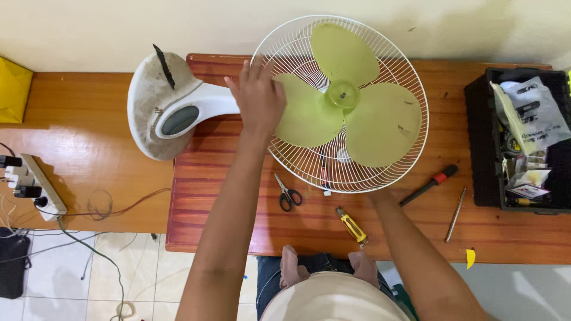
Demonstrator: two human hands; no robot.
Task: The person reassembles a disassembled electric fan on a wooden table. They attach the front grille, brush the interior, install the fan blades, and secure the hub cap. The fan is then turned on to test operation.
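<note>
A white fan lies on its back on the wooden table [226, 214]. Its wire grille [416, 89] faces up, with three pale green blades [380, 122] inside. My left hand [259, 98] lies over the grille's left rim, where the white neck [211, 104] joins the dusty round base [148, 101]. My right hand [379, 195] reaches to the grille's lower rim; only the wrist shows, and the fingers are hidden under the wires.
Small scissors [289, 195], a yellow-handled screwdriver [352, 226], a red-and-black screwdriver [429, 185] and a thin metal rod [456, 214] lie near the table's front. A black toolbox [479, 148] with bags stands at the right. A power strip [35, 187] with cables sits on the left bench.
</note>
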